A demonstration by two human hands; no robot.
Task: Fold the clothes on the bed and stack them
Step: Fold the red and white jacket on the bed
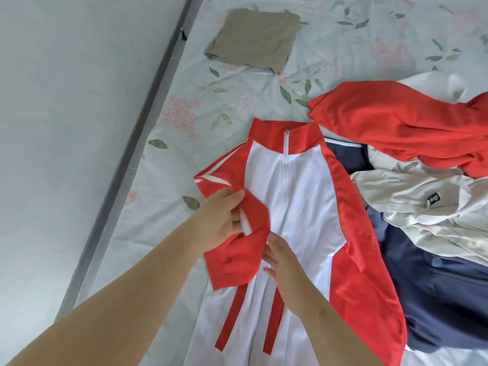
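The left hand [221, 220] gripped the red-and-white jacket's [298, 207] sleeve, the right hand [285, 262] lay open, beside heaped clothes [422, 180] and folded khaki [253, 38] on the floral bed [343, 54].

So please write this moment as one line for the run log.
step: folding sleeve over jacket | left hand: holds sleeve | right hand: on sleeve edge | folded: khaki garment | pile: unfolded
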